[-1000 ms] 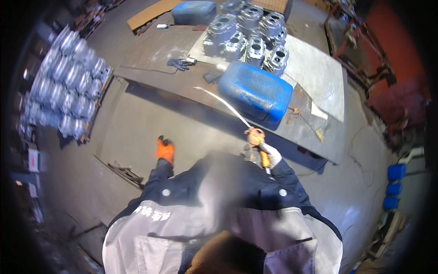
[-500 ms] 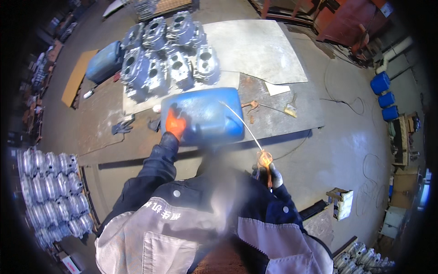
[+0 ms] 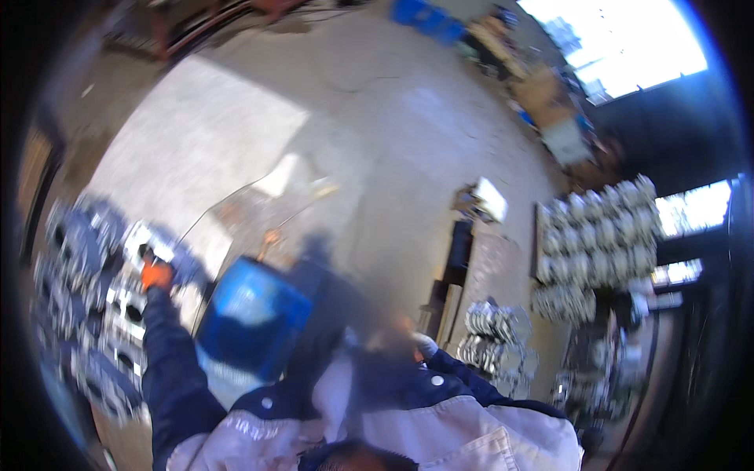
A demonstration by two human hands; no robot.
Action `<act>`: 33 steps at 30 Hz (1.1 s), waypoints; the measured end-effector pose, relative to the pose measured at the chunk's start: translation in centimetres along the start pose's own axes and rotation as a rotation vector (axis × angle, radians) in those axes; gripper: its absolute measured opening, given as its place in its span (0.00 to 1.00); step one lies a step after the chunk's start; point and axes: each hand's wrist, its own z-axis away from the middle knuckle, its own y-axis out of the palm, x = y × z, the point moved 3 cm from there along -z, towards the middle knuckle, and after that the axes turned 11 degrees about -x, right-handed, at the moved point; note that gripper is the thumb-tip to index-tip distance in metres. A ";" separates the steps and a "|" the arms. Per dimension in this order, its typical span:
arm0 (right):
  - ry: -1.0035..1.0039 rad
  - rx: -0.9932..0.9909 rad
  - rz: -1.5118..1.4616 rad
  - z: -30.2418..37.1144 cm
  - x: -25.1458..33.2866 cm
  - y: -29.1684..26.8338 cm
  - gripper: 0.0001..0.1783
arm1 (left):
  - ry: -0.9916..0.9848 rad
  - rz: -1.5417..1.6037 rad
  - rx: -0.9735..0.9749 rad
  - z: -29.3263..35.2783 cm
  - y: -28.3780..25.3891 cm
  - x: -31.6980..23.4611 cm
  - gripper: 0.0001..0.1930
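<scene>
My left hand (image 3: 157, 275), in an orange glove, reaches out at the left among the grey metal castings (image 3: 126, 310). Its curled fingers lie against the edge of one casting, next to a dark bore. Motion blurs the grip. Close in front of me on the table stands a blue plastic jerrycan (image 3: 255, 302), to the right of my left forearm. My right hand (image 3: 425, 345), in a pale glove, is low and near my chest. A smeared patch of orange shows beside it, and its fingers are mostly hidden.
A pale sheet (image 3: 192, 125) covers the table's far part. A small orange-brown fitting (image 3: 272, 237) and a white piece (image 3: 277, 176) lie beyond the jerrycan. At the right stand stacked metal parts (image 3: 597, 235). Blue containers (image 3: 428, 20) stand far back.
My view has swung round to the right, so the table now sits at the left. My left hand has left the jerrycan for a casting. The orange tool's thin rod no longer shows at my right hand.
</scene>
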 end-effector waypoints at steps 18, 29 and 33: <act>0.070 -0.225 -0.131 5.2 -3.4 -0.1 0.21 | -0.534 0.427 0.227 -3.3 17.1 1.8 0.18; 0.921 0.129 -1.495 2.3 2.3 6.7 0.35 | -0.856 1.407 -0.102 3.7 -9.0 7.6 0.21; 0.208 0.389 -0.620 2.2 6.7 12.0 0.37 | -0.426 0.973 -0.267 3.9 -24.7 4.3 0.10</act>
